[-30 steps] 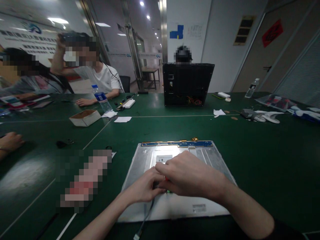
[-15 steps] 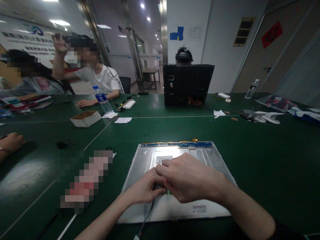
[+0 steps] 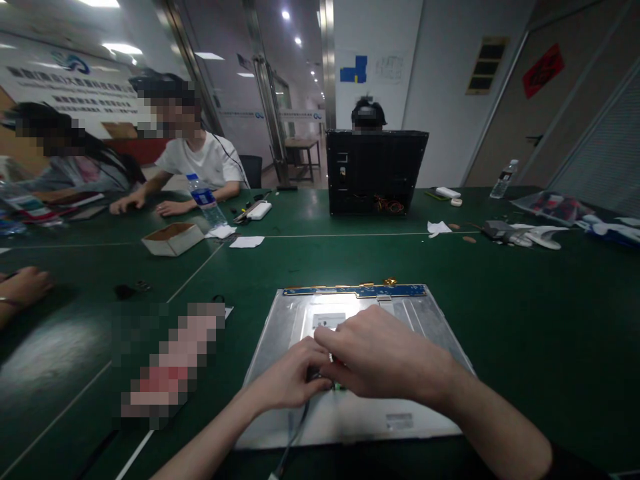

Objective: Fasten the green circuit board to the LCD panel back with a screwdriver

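Observation:
A flat display panel [image 3: 425, 427] lies back side up on the green table in front of me, with a blue circuit strip [image 3: 320, 291] along its far edge. My left hand [image 3: 297, 373] is closed over the panel's middle, fingers curled on a dark cable [image 3: 300, 427]. This cable trails toward me to a white plug [image 3: 273, 476]. My right hand [image 3: 367, 357] meets it from the right, thumb and fingers pinched together. A bit of red shows at its fingers, but what they grip is hidden. Just below the fingertips peeks a small green part [image 3: 340, 387].
A pixelated long item [image 3: 175, 360] lies left of the panel. Farther off are an open white box [image 3: 173, 240], a water bottle [image 3: 207, 203], a black monitor-like case [image 3: 377, 170] and gloves [image 3: 540, 233]. Other people sit around the table; a co-worker's hand [image 3: 25, 287] rests at far left.
My right fingers have shifted slightly while staying pinched; my left hand holds its place. Across the table, a person in white has lowered a raised hand to the tabletop.

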### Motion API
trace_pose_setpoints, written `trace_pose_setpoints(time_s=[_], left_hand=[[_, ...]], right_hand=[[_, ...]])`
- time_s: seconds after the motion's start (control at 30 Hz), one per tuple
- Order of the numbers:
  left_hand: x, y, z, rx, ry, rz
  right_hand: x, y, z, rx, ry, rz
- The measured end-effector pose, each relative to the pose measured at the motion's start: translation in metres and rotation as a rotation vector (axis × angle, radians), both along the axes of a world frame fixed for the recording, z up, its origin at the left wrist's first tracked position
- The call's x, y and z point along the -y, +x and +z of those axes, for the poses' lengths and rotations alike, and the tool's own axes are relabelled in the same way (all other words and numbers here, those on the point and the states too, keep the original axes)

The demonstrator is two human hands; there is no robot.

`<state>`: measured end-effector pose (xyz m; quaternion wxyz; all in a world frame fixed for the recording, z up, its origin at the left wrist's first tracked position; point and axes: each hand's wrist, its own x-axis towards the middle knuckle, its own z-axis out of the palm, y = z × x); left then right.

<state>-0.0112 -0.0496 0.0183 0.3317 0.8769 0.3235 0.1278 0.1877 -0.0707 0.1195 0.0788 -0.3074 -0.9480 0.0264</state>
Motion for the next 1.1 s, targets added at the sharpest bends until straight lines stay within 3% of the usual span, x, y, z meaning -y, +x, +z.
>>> trace_pose_setpoints(time_s=[0.33, 0.8, 1.1], left_hand=[[0.001, -0.003, -0.014, 0.021, 0.02, 0.027], [-0.001, -0.002, -0.004, -0.021, 0.028, 0.027], [-0.002, -0.004, -0.013, -0.01, 0.041, 0.036]], right_hand=[[0.0, -0.007, 0.0, 0.039, 0.025, -0.137], [0.001, -0.003, -0.001, 0.011, -0.022, 0.01], [0.001, 0.002, 0.006, -0.029, -0.14, 0.128]])
